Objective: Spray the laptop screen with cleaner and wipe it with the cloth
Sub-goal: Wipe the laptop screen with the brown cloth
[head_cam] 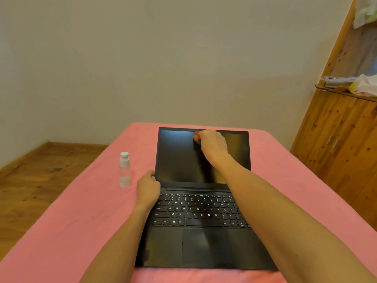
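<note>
A black laptop stands open on the pink-covered table, its screen dark. My right hand is at the top middle of the lid, with the thumb on the screen and the fingers curled over the top edge. My left hand lies at the keyboard's far left corner, and its fingers grip the lower left corner of the screen near the hinge. A small clear spray bottle with a white cap stands upright on the table, just left of my left hand and apart from it. No cloth is in view.
A wooden cabinet stands to the right of the table, with plastic bags on its ledge. Wooden floor shows to the left. A plain wall is behind the table.
</note>
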Demonstrator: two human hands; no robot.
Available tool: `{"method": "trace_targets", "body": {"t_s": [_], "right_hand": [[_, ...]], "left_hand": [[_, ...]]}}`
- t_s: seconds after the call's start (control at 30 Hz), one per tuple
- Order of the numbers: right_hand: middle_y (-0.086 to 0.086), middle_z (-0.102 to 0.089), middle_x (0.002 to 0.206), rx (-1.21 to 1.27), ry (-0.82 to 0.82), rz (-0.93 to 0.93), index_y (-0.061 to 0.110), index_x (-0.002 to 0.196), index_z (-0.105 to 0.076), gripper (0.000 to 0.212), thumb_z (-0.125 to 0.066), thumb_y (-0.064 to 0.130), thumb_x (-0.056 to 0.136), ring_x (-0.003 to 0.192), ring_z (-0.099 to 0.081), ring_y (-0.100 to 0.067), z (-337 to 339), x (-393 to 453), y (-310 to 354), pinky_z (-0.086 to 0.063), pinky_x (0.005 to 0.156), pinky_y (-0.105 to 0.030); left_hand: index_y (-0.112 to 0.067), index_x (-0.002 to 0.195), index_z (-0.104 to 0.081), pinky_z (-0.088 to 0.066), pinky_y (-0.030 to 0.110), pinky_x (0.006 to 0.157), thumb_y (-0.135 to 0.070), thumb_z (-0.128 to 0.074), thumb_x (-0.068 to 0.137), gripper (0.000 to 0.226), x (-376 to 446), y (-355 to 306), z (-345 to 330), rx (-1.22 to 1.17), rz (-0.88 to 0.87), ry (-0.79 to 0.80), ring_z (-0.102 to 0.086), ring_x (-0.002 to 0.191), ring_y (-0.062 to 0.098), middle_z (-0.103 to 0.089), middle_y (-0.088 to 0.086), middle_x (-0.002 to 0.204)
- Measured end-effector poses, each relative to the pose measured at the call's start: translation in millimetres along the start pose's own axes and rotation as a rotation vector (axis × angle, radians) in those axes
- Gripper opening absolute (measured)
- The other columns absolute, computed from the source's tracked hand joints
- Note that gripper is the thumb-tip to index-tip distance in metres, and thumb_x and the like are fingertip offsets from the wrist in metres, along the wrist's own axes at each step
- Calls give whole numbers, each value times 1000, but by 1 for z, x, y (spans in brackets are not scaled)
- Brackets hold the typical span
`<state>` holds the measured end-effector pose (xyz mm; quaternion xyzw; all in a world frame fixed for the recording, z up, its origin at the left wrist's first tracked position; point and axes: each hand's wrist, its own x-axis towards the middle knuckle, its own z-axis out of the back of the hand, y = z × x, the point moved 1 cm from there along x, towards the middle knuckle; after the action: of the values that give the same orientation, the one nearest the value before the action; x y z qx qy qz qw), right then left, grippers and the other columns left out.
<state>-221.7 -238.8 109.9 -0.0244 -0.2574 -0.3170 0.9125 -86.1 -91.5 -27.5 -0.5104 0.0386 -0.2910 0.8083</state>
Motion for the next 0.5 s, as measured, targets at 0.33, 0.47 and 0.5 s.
{"method": "trace_targets", "body": {"t_s": [0.33, 0.47, 0.5], "right_hand": [[-7, -48, 68, 29, 106, 39, 24, 55, -28, 41, -41, -14, 58, 60, -47, -30, -22, -40, 3, -34, 54, -32], [-5, -56, 74, 2, 144, 43, 26, 54, -32, 47, -52, -13, 70, 68, -55, -27, -30, -61, 5, -43, 61, -34], [-4, -55, 74, -1, 159, 46, 26, 54, -32, 47, -53, -12, 71, 68, -54, -26, -31, -66, 6, -41, 61, -33]], "left_hand": [[2, 90, -60, -34, 33, 68, 7, -36, 83, 26, -3, -4, 2, 5, 10, 1, -49, 80, 25, -60, 12, 84], [2, 89, -61, -35, 35, 68, 7, -36, 82, 26, -2, -2, 1, 6, 10, 4, -50, 79, 26, -61, 14, 84], [2, 88, -60, -35, 34, 68, 7, -36, 82, 25, -1, -2, 1, 9, 10, 5, -49, 78, 25, -60, 13, 83]]}}
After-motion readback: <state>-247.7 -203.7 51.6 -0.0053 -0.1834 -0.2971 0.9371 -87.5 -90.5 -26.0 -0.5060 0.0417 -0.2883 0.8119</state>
